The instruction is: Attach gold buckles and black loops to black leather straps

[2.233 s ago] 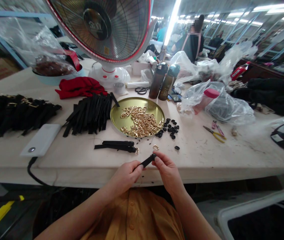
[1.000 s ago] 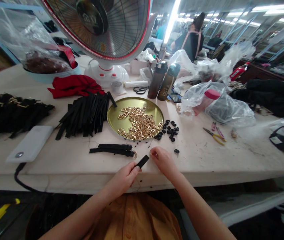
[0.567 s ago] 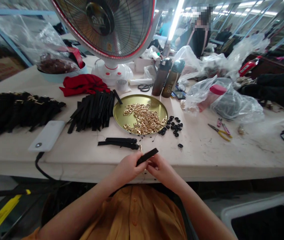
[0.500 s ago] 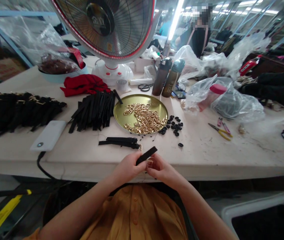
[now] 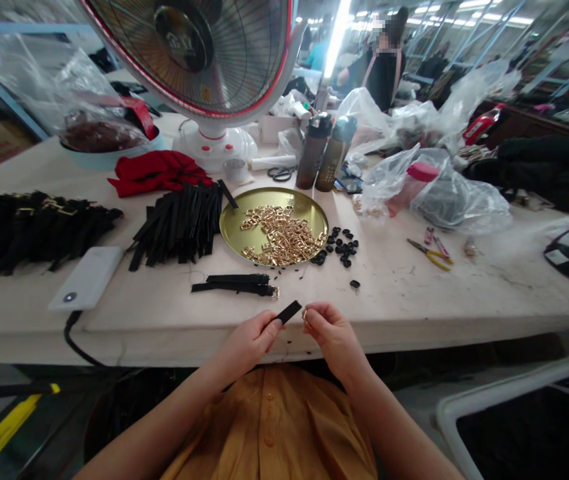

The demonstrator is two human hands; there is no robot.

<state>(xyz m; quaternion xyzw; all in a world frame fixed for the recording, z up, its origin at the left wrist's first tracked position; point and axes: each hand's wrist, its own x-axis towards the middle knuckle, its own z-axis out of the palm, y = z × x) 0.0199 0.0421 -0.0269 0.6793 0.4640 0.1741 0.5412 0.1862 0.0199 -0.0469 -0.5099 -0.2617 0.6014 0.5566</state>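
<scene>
My left hand [image 5: 247,341] pinches a short black strap [image 5: 288,311] whose free end points up and to the right. My right hand [image 5: 331,333] is closed in a pinch on a small gold buckle [image 5: 305,313], held just right of the strap's tip. Both hands hover over the near edge of the table [image 5: 414,313]. Two finished black straps [image 5: 234,285] with a gold end lie just beyond my hands. Behind them sits a round gold tray [image 5: 244,223] with several gold buckles [image 5: 284,239].
A pile of black straps [image 5: 179,223] lies left of the tray, and another black heap [image 5: 24,227] is further left. Small black loops [image 5: 341,245] lie right of the tray. A white power bank [image 5: 81,279], pliers [image 5: 429,255], two bottles [image 5: 324,152], a fan [image 5: 204,60] and plastic bags [image 5: 439,193] are around. A person stands at the far back.
My right hand reached to the table, took up a gold buckle and came back to the strap. The buckle now sits beside the strap's tip rather than under it.
</scene>
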